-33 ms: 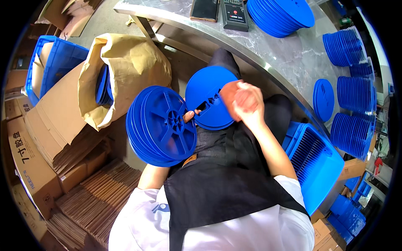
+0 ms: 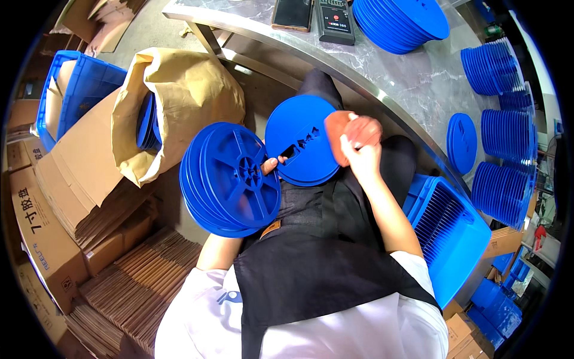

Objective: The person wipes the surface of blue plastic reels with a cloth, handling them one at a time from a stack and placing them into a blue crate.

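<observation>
A solid blue reel disc (image 2: 302, 122), with a dark slot and small cut-outs near its middle, lies above my lap with another disc edge showing under it. At its left edge my left hand (image 2: 270, 166) pinches it; most of that hand is hidden. Several blue spoked reels (image 2: 239, 179) are stacked over my left forearm, right beside this hand. My right hand (image 2: 363, 149) is closed round a thin reddish-brown pad (image 2: 338, 131), whose edge overlaps the disc's right side. I cannot tell whether pad and disc touch.
On the marble-topped table (image 2: 406, 78) stand stacked blue discs (image 2: 400, 24), a black handheld device (image 2: 335, 23) and more disc rows (image 2: 508, 134). A blue crate (image 2: 460, 239) sits at my right. To the left are a yellow paper sack (image 2: 197, 90) and flattened cardboard (image 2: 140, 281).
My right hand has shifted slightly right with the reddish-brown pad, baring more of the disc's right side. My left hand and the reels are practically where they were.
</observation>
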A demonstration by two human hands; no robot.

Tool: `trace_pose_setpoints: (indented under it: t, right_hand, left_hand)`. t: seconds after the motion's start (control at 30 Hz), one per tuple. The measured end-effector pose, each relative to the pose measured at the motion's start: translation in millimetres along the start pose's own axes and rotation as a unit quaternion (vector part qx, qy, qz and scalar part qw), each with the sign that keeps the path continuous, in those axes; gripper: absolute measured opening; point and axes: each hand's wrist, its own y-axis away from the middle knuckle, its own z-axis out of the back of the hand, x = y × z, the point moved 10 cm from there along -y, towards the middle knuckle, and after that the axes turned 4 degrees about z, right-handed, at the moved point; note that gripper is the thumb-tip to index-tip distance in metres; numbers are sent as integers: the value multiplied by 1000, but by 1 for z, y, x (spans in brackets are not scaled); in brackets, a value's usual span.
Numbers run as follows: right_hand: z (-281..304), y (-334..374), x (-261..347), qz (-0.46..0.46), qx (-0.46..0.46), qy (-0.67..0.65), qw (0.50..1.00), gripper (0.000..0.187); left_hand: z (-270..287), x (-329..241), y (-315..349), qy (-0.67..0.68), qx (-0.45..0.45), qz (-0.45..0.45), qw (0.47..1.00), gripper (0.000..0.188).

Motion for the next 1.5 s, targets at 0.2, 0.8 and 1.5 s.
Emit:
trace_pose_setpoints:
  t: [0.2,0.8,1.5]
  right_hand:
    - [-3,2,-25,-342,-122,-399,842,27]
    - [-73,-38,228,244,121,-227,935,31]
    - [-49,23,128,177,164,69,968,59]
  left_hand:
    - [27,6,-16,-208,25,-123,970,38]
    - [-1,-6,5,34,48,-80,995,51]
    - [0,1,20,92,-7,24,995,39]
